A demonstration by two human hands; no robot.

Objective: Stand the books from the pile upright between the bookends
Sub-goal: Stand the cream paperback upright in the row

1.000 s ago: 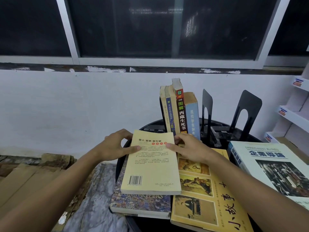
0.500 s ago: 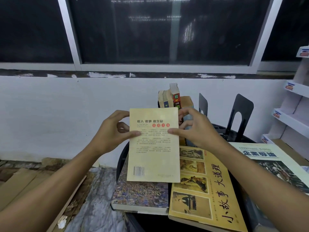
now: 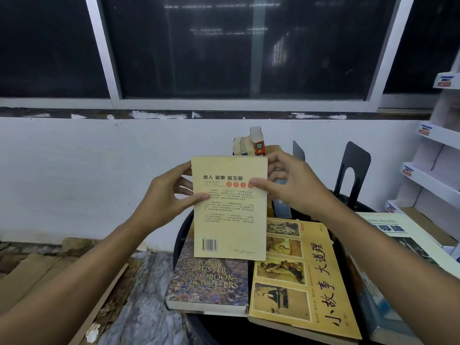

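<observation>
Left hand (image 3: 169, 195), right hand (image 3: 291, 188): each grip clamped on a side edge of the cream book (image 3: 229, 210), held upright over the desk (image 3: 178, 236). Beneath, flat: handbook (image 3: 209, 282), yellow book (image 3: 301, 290). Behind: standing books (image 3: 249, 145), black bookends (image 3: 358, 155).

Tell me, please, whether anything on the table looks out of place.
Yes: the Handbook for Writers lies with its near left corner past the rim of the round black table, hanging over the floor. It could tip off.

A round black table (image 3: 179, 235) carries flat-lying books (image 3: 209, 282), a row of upright books (image 3: 249, 145) and black bookends (image 3: 353, 175).
</observation>
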